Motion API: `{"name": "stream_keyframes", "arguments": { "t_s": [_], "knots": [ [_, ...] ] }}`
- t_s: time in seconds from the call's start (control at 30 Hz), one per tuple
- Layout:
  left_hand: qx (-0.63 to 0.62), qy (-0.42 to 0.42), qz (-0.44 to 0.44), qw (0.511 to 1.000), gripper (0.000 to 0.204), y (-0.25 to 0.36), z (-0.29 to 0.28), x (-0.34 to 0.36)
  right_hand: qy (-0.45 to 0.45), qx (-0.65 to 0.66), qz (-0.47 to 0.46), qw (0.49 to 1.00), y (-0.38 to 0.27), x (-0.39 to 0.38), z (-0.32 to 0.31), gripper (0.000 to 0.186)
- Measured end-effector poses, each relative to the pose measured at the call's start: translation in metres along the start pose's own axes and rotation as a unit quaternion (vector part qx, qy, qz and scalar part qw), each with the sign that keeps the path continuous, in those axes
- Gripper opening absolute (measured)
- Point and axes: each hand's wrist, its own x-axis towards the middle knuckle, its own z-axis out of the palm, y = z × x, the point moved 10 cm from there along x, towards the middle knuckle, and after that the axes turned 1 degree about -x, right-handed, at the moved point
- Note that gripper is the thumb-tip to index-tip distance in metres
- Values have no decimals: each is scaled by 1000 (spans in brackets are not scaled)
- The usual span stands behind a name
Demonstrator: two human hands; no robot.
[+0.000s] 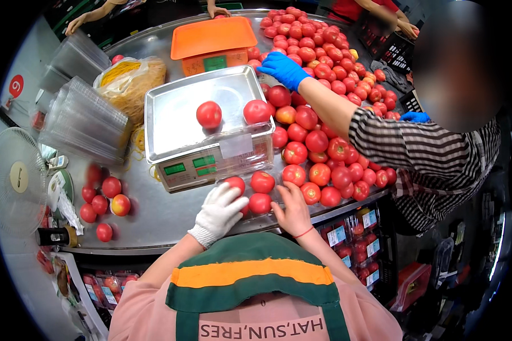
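Observation:
Between my hands sits a clear plastic box (pixel 246 220) with several red tomatoes (pixel 262 182) in it, its open lid (pixel 239 149) leaning against the front of a weighing scale (pixel 196 171). My left hand (pixel 219 211), in a white knitted glove, curls along the box's left side against the tomatoes there. Bare, with a red string at the wrist, my right hand (pixel 294 210) bends its fingers along the right side, beside the loose tomatoes. Two tomatoes (pixel 209 115) rest at the scale's metal pan (pixel 176 108), one partly behind the lid.
A large heap of tomatoes (pixel 318 139) fills the table's right side. A co-worker's blue-gloved hand (pixel 284 69) reaches across it. Left are stacked clear boxes (pixel 85 122), a bag of rubber bands (pixel 133 85) and loose tomatoes (pixel 111 187). An orange scale (pixel 213 38) stands behind.

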Motion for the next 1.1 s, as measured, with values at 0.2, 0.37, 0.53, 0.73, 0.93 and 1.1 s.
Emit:
{"name": "stream_keyframes", "arguments": {
  "t_s": [0.2, 0.37, 0.53, 0.73, 0.93, 1.1],
  "knots": [
    [-407, 169, -332, 834, 56, -97, -17, -23, -134, 219, 171, 951, 48, -42, 44, 47],
    [-583, 167, -340, 719, 56, -124, -12, -24, -195, 517, 370, 747, 43, -63, 82, 44],
    [-236, 48, -301, 923, 41, -88, -37, -42, -200, 663, 388, 607, 22, -58, 77, 53],
    [-277, 72, -467, 837, 51, -81, -5, -121, -279, 584, 357, 674, 25, -64, 102, 78],
    [-394, 43, -500, 770, 51, -78, 2, -105, -287, 549, 380, 687, 35, -59, 93, 81],
    [-367, 49, -502, 782, 50, -85, 5, -108, -252, 400, 262, 841, 43, -15, 80, 85]
  ]
}}
